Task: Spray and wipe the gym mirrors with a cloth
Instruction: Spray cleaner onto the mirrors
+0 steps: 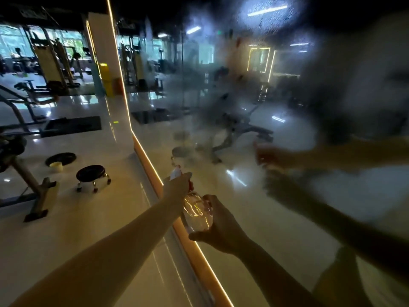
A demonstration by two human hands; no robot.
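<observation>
Just before the mirror [292,103], near its glowing orange edge strip [152,165], the clear spray bottle [197,212] is held in both hands: the left hand [177,188] has its fingers curled round the red-and-white sprayer head, and the right hand [221,227] cups and grips the bottle's body from beneath. A haze of droplets covers much of the mirror, blurring the reflected bench and arms. Left of the mirror, on the glossy floor [93,229], stand a round black stool [94,173] on castors, a weight plate [60,157], a pale cup [56,167] and a gym machine [33,185].
</observation>
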